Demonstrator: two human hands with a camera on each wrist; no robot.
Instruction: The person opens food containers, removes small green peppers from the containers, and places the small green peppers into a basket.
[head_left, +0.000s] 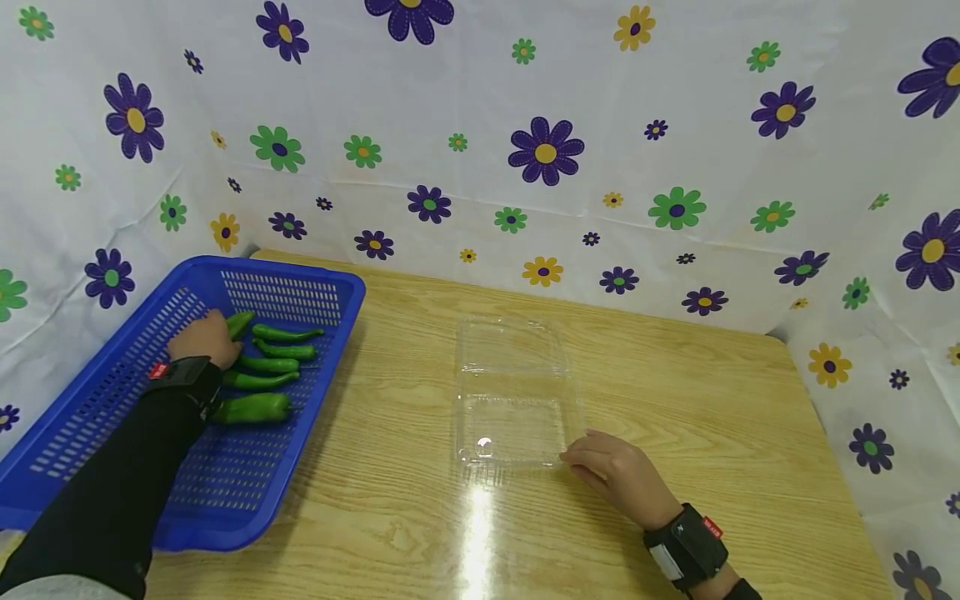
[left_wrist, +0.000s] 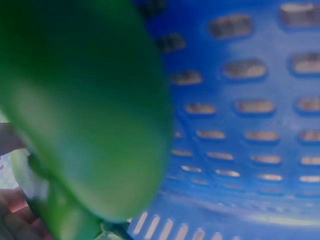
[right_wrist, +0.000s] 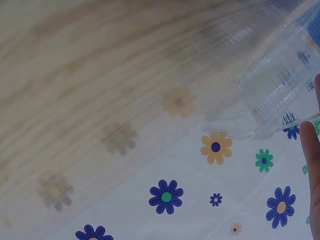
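In the head view my left hand is down inside the blue basket, holding a green pepper. The left wrist view shows its fingers at a green pepper, while a larger blurred pepper fills the foreground. On the table lies a clear plastic clamshell container, its lid folded back away from me. My right hand pinches the container's near right corner. In the right wrist view, digits lie on either side of the container's rim.
Several more green peppers lie in the basket right of my left hand. The basket stands at the left of the wooden table. A white cloth with printed flowers hangs behind the table and along both sides.
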